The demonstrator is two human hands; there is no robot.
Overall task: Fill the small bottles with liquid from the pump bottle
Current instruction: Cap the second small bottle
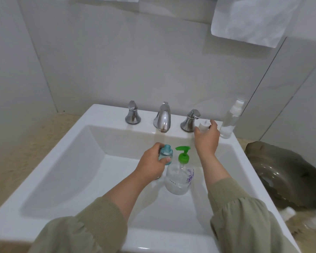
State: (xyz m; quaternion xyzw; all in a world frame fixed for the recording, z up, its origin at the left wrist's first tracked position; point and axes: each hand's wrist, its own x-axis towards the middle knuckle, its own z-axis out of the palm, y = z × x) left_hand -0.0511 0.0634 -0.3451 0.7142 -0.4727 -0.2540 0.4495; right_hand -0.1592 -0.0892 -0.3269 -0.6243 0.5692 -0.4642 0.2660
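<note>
Hands work at two different places over the white sink (84, 132). The left hand (150, 162), in the centre of the frame, grips the small blue bottle (166, 153) with fingers and thumb curled round its body. The bottle is upright, its neck is open, and it is just left of the green pump head (183, 152). The pump bottle (179, 179) stands inside the basin, just right of this hand; it is clear and looks partly full.

The right hand (207, 138) reaches toward the upper right, to the ledge beside the right tap handle (190, 121). Its fingers are closed round a small white cap (203, 125), I think the top of the blue bottle. Whether the cap already touches the ledge I cannot tell. A tall spray bottle (229, 123) stands near it on the same ledge.

I judge the step in hand is to set the cap aside and then to pump. To do it well, the cap should rest flat on the ledge, away from the edge, so it does not roll into the basin. Then the open neck should come directly under the tip of the nozzle, which points toward the left. The neck is narrow, so a slow and short press is better. The basin floor may be slippery, so the press should go straight down.
</note>
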